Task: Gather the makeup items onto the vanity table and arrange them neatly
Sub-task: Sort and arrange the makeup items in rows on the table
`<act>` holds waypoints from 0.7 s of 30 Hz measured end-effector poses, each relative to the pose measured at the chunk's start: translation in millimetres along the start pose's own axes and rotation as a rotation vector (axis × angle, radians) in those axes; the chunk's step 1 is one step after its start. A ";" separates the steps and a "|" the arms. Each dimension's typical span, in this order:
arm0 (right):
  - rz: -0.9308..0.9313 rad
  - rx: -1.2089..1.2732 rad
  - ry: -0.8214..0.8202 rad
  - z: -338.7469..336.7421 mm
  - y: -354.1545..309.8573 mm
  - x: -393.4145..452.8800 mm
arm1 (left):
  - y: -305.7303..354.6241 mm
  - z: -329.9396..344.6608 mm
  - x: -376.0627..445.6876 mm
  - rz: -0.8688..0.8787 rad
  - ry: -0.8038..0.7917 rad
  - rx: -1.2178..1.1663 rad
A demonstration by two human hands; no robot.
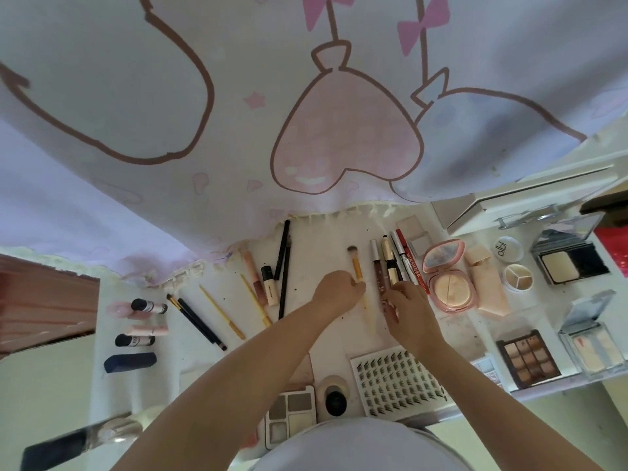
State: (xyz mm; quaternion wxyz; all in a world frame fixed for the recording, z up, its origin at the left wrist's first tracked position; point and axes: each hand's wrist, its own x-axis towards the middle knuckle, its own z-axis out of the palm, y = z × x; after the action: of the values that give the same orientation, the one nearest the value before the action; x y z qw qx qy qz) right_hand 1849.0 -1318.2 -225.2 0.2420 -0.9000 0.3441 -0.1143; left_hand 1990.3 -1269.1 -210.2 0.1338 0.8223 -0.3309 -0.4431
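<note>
The white vanity table (323,246) holds many makeup items laid out in rows. My left hand (338,290) pinches a gold-handled makeup brush (356,266) at its ferrule; the bristles point away from me and the pale handle runs down toward me. Just right of it lie several slim tubes and pens side by side, among them a brown lip gloss tube (378,271) and a red-capped liner (407,258). My right hand (409,312) has thumb and fingertips closed on the near end of the brown tube.
Pencils (197,321) and lipsticks (149,305) lie at left. A pink compact (445,280), round jars (518,278), a black compact (574,263) and an eyeshadow palette (528,358) sit at right. A lash tray (397,382) and grey palette (292,413) lie near me. A printed cloth (238,130) hangs behind.
</note>
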 end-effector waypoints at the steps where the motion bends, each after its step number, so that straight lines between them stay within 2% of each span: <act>1: 0.000 -0.001 0.005 -0.6 0.9 -0.1 | 2.8 1.0 -1.2 0.019 -0.023 0.014; 2: -0.005 -0.004 0.013 -0.8 1.5 -0.2 | 2.2 0.6 -2.6 0.028 -0.022 0.032; 4: -0.010 -0.016 0.018 -1.1 0.9 -0.3 | -8.9 -3.9 -5.3 0.005 0.078 0.106; 7: -0.034 -0.032 0.034 -0.2 -1.3 -0.6 | -39.0 -20.4 -9.4 -0.100 0.263 0.282; 9: -0.067 -0.032 0.040 0.5 -2.0 -1.5 | -57.0 -31.2 -10.1 -0.185 0.314 0.397; 13: -0.113 -0.013 0.033 0.8 -0.7 -0.5 | -75.1 -35.2 -9.4 -0.213 0.316 0.495; 18: -0.139 -0.012 0.054 -0.8 1.4 3.8 | -73.4 -32.6 -9.0 -0.245 0.274 0.493; 21: -0.114 0.023 0.052 -5.2 -1.4 6.0 | -66.1 -33.9 -10.2 -0.162 0.274 0.448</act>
State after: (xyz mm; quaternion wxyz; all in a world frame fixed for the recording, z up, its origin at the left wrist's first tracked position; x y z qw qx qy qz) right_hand 1852.3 -1323.3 -219.8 0.2363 -0.9121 0.2969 -0.1554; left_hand 2042.2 -1215.6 -218.2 -0.0440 0.9076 -0.3324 -0.2526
